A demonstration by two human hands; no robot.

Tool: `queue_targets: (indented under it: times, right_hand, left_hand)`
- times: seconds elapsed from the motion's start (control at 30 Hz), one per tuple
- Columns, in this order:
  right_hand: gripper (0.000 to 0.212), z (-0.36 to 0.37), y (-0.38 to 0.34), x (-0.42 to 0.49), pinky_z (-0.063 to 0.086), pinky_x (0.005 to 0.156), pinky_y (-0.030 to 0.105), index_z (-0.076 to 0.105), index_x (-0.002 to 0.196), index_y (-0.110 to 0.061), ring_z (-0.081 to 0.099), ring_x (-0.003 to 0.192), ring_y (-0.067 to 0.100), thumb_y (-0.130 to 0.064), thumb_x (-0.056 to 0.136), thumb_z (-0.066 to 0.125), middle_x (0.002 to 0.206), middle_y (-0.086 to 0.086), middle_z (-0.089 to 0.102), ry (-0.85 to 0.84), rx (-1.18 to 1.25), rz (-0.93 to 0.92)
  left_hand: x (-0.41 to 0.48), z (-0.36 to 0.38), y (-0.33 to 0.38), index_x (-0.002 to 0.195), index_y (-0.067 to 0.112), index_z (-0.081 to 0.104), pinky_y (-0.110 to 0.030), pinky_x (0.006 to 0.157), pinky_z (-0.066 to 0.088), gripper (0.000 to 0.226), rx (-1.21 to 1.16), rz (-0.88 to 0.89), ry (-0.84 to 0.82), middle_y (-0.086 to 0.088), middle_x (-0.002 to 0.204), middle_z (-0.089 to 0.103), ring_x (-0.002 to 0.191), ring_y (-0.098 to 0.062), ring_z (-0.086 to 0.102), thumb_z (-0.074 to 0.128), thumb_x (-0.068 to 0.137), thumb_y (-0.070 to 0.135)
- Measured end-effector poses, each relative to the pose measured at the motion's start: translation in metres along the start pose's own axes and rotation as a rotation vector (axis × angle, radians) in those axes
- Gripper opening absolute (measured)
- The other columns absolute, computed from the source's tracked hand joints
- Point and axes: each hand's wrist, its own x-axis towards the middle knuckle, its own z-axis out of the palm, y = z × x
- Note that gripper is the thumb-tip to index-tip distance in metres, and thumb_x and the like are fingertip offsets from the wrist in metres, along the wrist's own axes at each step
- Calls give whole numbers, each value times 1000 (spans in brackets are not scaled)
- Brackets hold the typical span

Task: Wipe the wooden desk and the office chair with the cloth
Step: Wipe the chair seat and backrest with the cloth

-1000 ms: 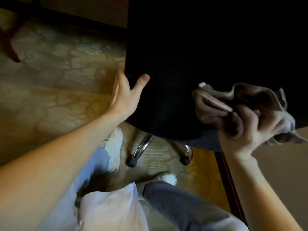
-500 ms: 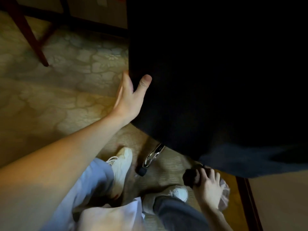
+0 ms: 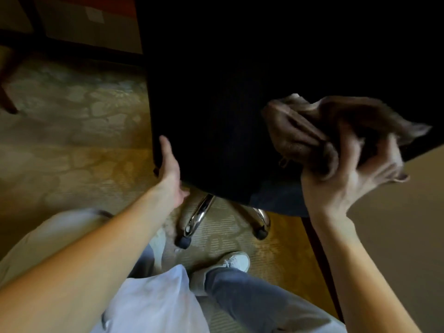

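Observation:
The black office chair (image 3: 228,92) fills the upper middle, its back toward me. My left hand (image 3: 171,171) holds the backrest's left edge low down, one digit pointing up along it and the others hidden behind. My right hand (image 3: 348,176) grips a bunched brown cloth (image 3: 310,131) against the right part of the backrest; hand and cloth are motion-blurred. The chair's chrome legs (image 3: 198,216) with dark casters show below the seat.
Patterned beige carpet (image 3: 72,140) lies to the left. My feet in white shoes (image 3: 236,260) stand just behind the casters. A dark wooden strip (image 3: 319,260) and a beige surface (image 3: 396,236) are on the right. A dark wooden furniture leg (image 3: 7,102) stands at far left.
Half a second ago my right hand was down by the chair's casters with the cloth; it has come back up onto the backrest. My left hand has slid lower along the chair's edge.

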Motion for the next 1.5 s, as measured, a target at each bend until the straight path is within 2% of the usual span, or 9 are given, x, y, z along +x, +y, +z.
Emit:
queue_targets:
  times: [0.17, 0.3, 0.5, 0.73, 0.83, 1.0, 1.23, 1.37, 1.5]
  right_hand:
    - [29, 49, 9, -52, 39, 92, 55, 57, 117, -23, 42, 108, 33, -41, 95, 59, 119, 13, 38, -66, 31, 60]
    - [35, 63, 10, -146, 33, 91, 51, 54, 125, -25, 41, 103, 36, -42, 94, 52, 118, 19, 39, -405, -17, -10]
    - [39, 59, 9, -215, 34, 92, 51, 59, 129, -25, 46, 96, 34, -42, 96, 46, 112, 12, 41, -817, -17, -93]
    - [15, 23, 36, -57, 30, 100, 42, 60, 108, -20, 44, 105, 33, -32, 99, 58, 114, 14, 42, -141, 28, 64]
    - [17, 37, 31, -62, 32, 100, 44, 60, 107, -23, 44, 105, 31, -24, 92, 68, 115, 12, 42, -100, -4, 51]
    - [19, 68, 16, -198, 30, 80, 45, 55, 104, -24, 40, 90, 32, -39, 91, 55, 102, 17, 38, -457, -13, 60]
    - [31, 55, 31, -269, 44, 83, 51, 67, 96, -24, 51, 95, 35, -40, 86, 42, 102, 10, 58, -1073, -92, 324]
    - [36, 17, 41, -204, 39, 75, 45, 65, 92, -15, 47, 89, 32, -39, 68, 55, 96, 10, 52, -911, 92, 264]
    - [21, -26, 44, -110, 42, 76, 52, 62, 101, -19, 54, 88, 38, -29, 82, 63, 99, 19, 57, -389, 149, 243]
  left_hand:
    - [24, 23, -13, 163, 24, 21, -74, 116, 18, 134, -213, -205, -50, -21, 163, 31, 149, -47, 29, 32, 59, 107]
    - [37, 40, -13, 160, 31, 31, -75, 111, 23, 130, -269, -241, -122, -12, 162, 37, 148, -48, 31, 21, 57, 109]
    - [55, 41, -10, 163, 39, 8, -78, 115, 13, 131, -312, -236, -70, -10, 171, 11, 153, -53, 5, 28, 54, 110]
    - [36, 36, -3, 155, 27, 40, -70, 100, 40, 116, -283, -191, -93, -19, 150, 50, 135, -50, 46, 30, 68, 103]
    - [36, 33, -2, 153, 27, 42, -65, 86, 46, 111, -262, -177, -92, -20, 145, 53, 130, -50, 49, 30, 72, 101]
    - [55, 30, -4, 162, 26, 26, -72, 112, 29, 127, -287, -232, -88, -22, 162, 32, 144, -54, 32, 37, 63, 105]
    - [58, 35, -8, 164, 28, 11, -72, 117, 21, 128, -322, -192, -87, -20, 169, 13, 151, -54, 13, 34, 64, 105]
    - [53, 34, -3, 164, 27, 16, -71, 118, 20, 126, -328, -188, -89, -19, 169, 17, 152, -51, 15, 35, 66, 104]
    - [43, 30, 1, 162, 25, 25, -70, 116, 26, 126, -282, -174, -114, -20, 163, 31, 148, -51, 28, 42, 64, 103]
